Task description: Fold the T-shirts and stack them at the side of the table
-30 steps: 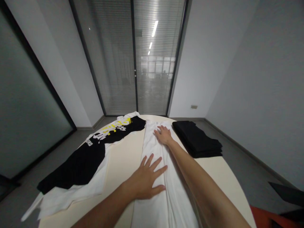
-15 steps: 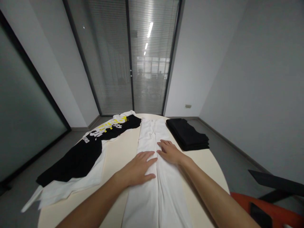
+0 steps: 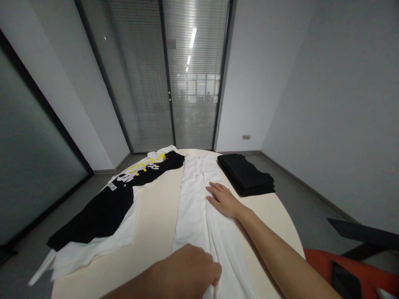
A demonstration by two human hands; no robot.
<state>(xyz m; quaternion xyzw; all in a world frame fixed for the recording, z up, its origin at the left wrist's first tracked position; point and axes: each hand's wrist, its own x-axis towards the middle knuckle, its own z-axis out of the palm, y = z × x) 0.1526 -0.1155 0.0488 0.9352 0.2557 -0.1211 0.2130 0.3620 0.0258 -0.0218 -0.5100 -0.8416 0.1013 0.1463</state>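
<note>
White trousers (image 3: 192,203) lie lengthwise down the middle of the table, their legs side by side and the waist at the far end. My right hand (image 3: 225,200) rests flat on the right leg, fingers stretched out. Closer to me, my left hand (image 3: 190,270) is closed over the inner edges of the legs, its fingers curled onto the white cloth. Its thumb and the underside of its grip are hidden.
At the left lies a black and white top (image 3: 109,207) with yellow and white print, one end hanging off the table (image 3: 156,211). Folded black clothes (image 3: 246,174) are stacked at the right. An orange chair (image 3: 318,261) with a black armrest stands at the lower right.
My left hand has moved down the trousers towards me and gone from flat and spread to closed. My right hand has stayed in place on the right leg.
</note>
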